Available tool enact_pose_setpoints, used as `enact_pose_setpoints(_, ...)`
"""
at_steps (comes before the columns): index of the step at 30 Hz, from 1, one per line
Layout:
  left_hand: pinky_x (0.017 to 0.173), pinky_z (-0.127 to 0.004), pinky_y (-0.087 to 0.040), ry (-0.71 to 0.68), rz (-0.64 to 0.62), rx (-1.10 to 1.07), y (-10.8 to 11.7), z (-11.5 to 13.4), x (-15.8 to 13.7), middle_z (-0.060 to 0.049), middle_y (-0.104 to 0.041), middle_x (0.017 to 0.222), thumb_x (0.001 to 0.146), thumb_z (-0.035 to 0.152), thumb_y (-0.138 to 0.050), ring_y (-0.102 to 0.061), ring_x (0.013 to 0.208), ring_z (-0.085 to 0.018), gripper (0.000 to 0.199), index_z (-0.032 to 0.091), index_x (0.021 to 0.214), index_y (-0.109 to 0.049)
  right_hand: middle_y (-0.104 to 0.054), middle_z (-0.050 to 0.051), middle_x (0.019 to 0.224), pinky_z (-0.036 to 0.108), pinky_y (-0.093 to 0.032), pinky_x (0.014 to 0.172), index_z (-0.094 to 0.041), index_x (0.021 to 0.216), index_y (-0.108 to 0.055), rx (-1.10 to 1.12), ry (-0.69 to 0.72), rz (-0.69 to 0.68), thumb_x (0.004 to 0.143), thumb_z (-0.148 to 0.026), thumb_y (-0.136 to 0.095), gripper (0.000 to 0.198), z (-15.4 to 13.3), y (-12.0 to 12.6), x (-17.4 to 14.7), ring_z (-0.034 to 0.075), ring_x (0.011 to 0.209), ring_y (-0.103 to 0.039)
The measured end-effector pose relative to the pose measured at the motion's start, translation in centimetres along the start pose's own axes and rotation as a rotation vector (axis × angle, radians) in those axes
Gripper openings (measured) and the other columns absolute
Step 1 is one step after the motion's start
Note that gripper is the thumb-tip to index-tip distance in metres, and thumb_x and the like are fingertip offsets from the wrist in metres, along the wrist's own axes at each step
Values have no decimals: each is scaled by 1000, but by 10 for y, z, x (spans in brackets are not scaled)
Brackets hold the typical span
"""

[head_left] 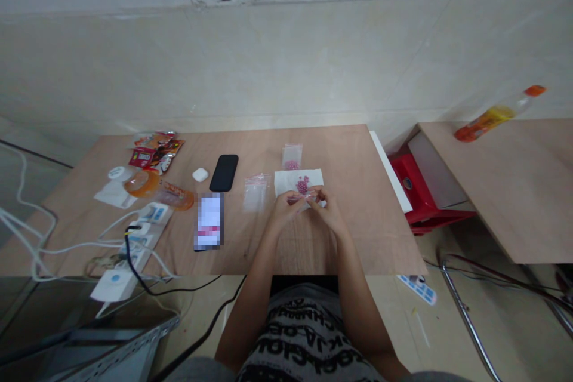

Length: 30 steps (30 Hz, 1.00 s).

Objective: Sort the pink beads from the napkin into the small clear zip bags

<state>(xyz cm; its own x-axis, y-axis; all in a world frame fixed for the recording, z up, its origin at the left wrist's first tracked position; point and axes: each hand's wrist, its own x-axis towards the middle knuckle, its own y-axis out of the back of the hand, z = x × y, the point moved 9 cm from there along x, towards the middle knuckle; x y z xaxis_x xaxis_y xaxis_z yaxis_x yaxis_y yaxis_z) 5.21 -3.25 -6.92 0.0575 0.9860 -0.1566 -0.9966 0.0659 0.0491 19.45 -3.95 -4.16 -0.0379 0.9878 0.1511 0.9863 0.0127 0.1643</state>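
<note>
My left hand (pixel 285 208) and my right hand (pixel 326 206) meet over the near edge of a white paper sheet (pixel 282 178). Their fingers are closed, pinching a small, clear-looking pinkish piece (pixel 295 197) that seems to be a plastic bag; its details are too small to make out. Just beyond the fingertips, a cluster of small pink beads (pixel 302 184) lies on the paper. Behind the sheet rests a small clear zip bag (pixel 292 152) with pink beads at its near end. Flat clear zip bags (pixel 256 192) lie to the left of the paper.
Left on the wooden table (pixel 367 209) are a black phone (pixel 224 172), a lit phone (pixel 208 222), a white case (pixel 200 174), an orange bottle (pixel 156 189), snack packets (pixel 156 152) and a power strip (pixel 134 256) with cables. Another bottle (pixel 492 119) lies on the right-hand table.
</note>
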Motion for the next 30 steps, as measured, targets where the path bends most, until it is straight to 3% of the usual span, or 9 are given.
enact_pose_setpoints(11, 61, -24, -47, -77, 43, 85, 5, 7, -5, -4, -69, 76, 74, 46, -69, -61, 67, -14, 32, 15, 81, -71, -63, 1, 79, 28, -39, 63, -23, 88, -58, 10, -9, 131, 77, -38, -64, 20, -2, 12, -1, 15, 65, -49)
enact_pose_setpoints(22, 73, -27, -48, -248, 78, 255, 19, 42, -19, -6, -73, 91, 87, 40, -57, -65, 84, -17, 27, 20, 89, -74, -68, 2, 81, 31, -42, 68, -24, 104, -60, 45, 5, 127, 77, -41, -70, 33, -8, 16, 0, 16, 66, -52)
enact_pose_setpoints(30, 75, -28, -49, -242, -27, 279, 7, 43, -23, -8, -72, 98, 92, 46, -46, -64, 89, -18, 38, 20, 99, -72, -68, 2, 76, 29, -41, 59, -22, 103, -59, 112, -39, 224, 76, -46, -70, 39, 2, 26, 0, 15, 61, -53)
